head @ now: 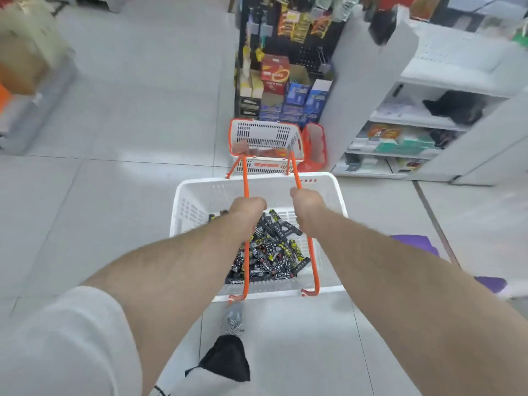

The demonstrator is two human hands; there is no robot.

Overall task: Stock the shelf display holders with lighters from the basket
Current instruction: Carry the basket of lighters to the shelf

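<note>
Both forearms reached forward over a white basket [337, 192] held above the tiled floor [128, 124]. Left hand [248, 208] and right hand [307, 202] each had their fingers curled tight round an orange handle [315, 264]. Black patterned lighters [271, 252] lay heaped inside. Beyond stood a second basket [265, 132], before the black display rack [285, 67].

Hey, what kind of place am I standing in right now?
Most likely a small shop or convenience store. A black pegboard rack hangs with packaged goods, white metal shelves hold stacked products, and both hands carry a white plastic basket with orange handles, full of black patterned lighters.
</note>
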